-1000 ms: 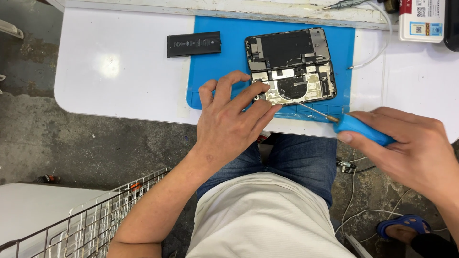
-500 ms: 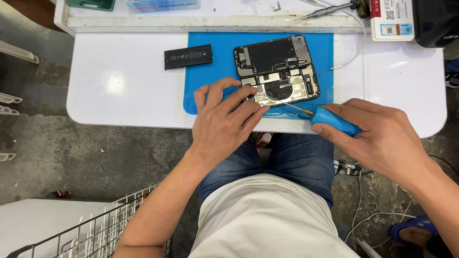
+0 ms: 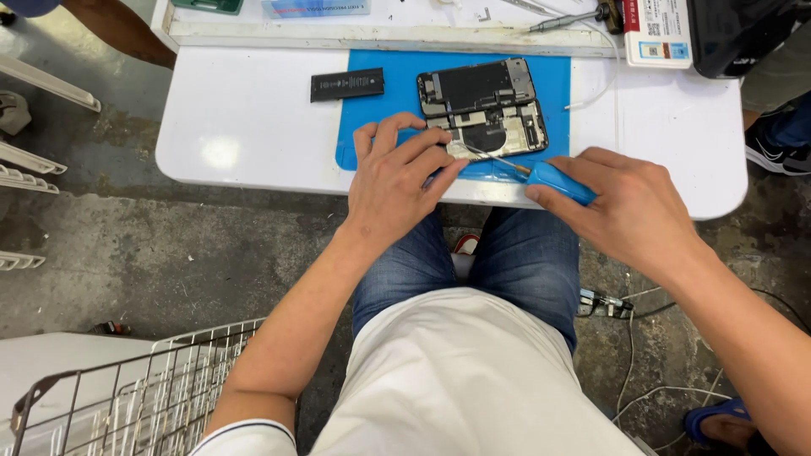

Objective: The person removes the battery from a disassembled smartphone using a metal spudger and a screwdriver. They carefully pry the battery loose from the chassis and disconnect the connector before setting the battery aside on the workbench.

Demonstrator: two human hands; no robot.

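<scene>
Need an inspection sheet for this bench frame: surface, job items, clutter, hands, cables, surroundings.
Surface: white table with a blue rectangular work mat at its near edge.
Job's things: opened smartphone with exposed internals lying flat on the mat; blue-handled screwdriver, thin shaft reaching into the phone.
Clutter: black rectangular battery on the table left of the mat; white labelled box at the back.
Hands: left hand pressing on the phone's near left edge; right hand gripping the screwdriver.
Cables: white cable on the table; loose wires on the floor.
Surroundings: concrete floor; white wire basket lower left.
</scene>
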